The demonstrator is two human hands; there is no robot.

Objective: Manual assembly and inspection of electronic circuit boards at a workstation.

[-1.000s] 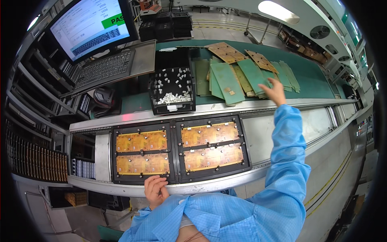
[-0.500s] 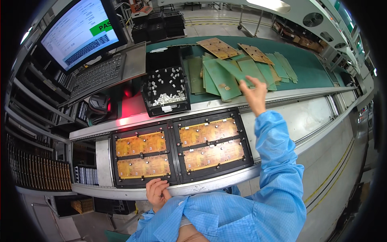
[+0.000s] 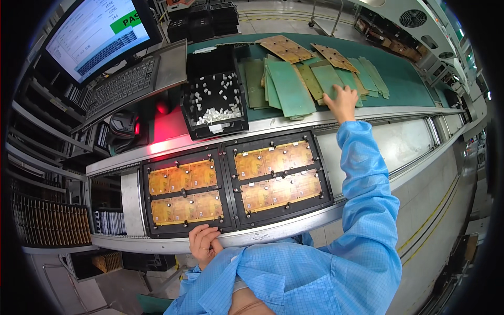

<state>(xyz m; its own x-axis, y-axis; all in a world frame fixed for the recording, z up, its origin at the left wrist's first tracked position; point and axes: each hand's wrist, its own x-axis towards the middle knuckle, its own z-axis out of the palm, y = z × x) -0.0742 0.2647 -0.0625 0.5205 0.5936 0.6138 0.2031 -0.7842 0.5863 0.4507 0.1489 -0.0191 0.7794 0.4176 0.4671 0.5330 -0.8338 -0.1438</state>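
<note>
My right hand (image 3: 344, 102) reaches over the far rail with its fingers spread. Its fingertips touch a green sheet (image 3: 326, 77) in the loose pile. Left of it, another green sheet (image 3: 290, 90) lies flat on top of others. My left hand (image 3: 205, 244), fingers loosely curled, rests at the near metal rail (image 3: 273, 235) beside a black fixture frame (image 3: 229, 191). I see nothing in this hand. The frame holds amber circuit board panels (image 3: 278, 191) under small black pegs, with small white parts on some of them.
Behind the frame stands a black bin (image 3: 214, 107) of small white cylindrical parts. Two brown boards (image 3: 287, 48) lie atop the green sheets at the back. A scanner (image 3: 126, 126) casts red light at left, below a keyboard (image 3: 123, 86) and monitor (image 3: 97, 39). Slotted racks (image 3: 50, 220) stand far left.
My right hand has moved right and farther in, from beside the left-hand green sheets onto another sheet. The sheet tilted up near it now lies flat. My left hand has stayed at the rail.
</note>
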